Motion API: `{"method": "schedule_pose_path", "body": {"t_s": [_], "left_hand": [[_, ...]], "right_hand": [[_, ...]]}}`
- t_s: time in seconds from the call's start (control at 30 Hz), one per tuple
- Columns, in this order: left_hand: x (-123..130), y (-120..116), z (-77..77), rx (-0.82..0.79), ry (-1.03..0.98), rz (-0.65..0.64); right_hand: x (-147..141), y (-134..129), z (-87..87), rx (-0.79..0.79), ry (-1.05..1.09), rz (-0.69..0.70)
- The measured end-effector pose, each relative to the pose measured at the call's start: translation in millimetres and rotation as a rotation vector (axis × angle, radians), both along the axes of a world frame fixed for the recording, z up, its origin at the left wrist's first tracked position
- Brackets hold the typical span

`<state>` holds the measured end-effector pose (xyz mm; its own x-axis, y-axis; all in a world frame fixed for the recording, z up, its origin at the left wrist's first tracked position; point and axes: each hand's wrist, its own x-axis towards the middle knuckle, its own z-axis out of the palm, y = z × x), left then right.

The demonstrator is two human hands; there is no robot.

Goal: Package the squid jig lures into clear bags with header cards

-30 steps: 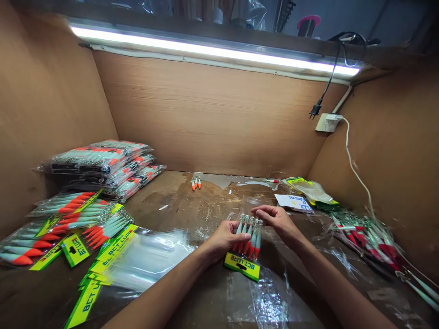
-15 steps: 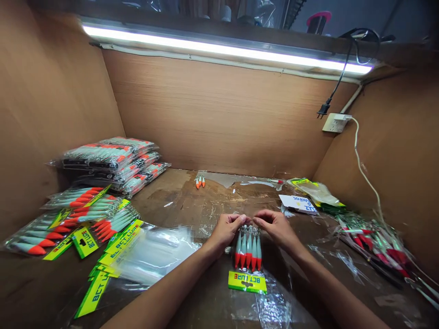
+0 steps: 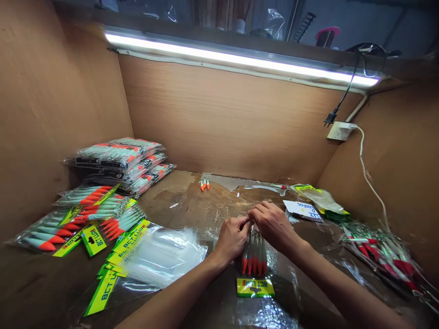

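Lying farthest to the left of your left hand are filled lure packs (image 3: 51, 233), pale bodies with orange tips under clear plastic. Behind them, farther from you than your left hand, rises a stack of bagged lures (image 3: 113, 157). Closer to that hand, flat clear sleeves (image 3: 163, 260) with yellow strips lie fanned and overlapping. Well beyond both hands, a little to the left, three small lures (image 3: 205, 185) lie side by side.

Your left hand (image 3: 233, 235) is drawn narrow, thumb and forefinger pinching the far end of the clear bag of lures (image 3: 254, 260). That bag lies on your side of both hands, orange tips pointing back toward you, its yellow header (image 3: 255, 288) nearest your body. Your right hand (image 3: 272, 226) arches over the same end, close against the left; its fingertips are hidden, so you cannot tell whether they grip. Just beyond and right of it lies a handwritten white card (image 3: 302, 209), with flat pouches (image 3: 322, 199) behind. Farthest right of your right hand, red-and-pale lures (image 3: 380, 256) lie heaped.
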<state>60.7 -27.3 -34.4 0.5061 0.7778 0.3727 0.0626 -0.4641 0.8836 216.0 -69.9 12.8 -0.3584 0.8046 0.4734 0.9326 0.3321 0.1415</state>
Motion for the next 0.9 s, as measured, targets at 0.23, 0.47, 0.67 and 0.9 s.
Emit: {"method": "schedule_pose_path", "body": {"t_s": [0.23, 0.47, 0.67, 0.9], "left_hand": [[0, 3, -3.3, 0.012, 0.021, -0.003], [1, 12, -6.2, -0.077, -0.041, -0.060], [9, 14, -8.9, -0.481, -0.479, -0.104], [6, 22, -4.1, -0.711, -0.700, -0.061]], "right_hand": [[9, 8, -1.3, -0.041, 0.107, -0.006], [7, 16, -19.4, -0.045, 0.587, -0.073], [58, 43, -20.7, 0.037, 1.156, -0.135], [135, 24, 13.5, 0.092, 1.057, -0.189]]}}
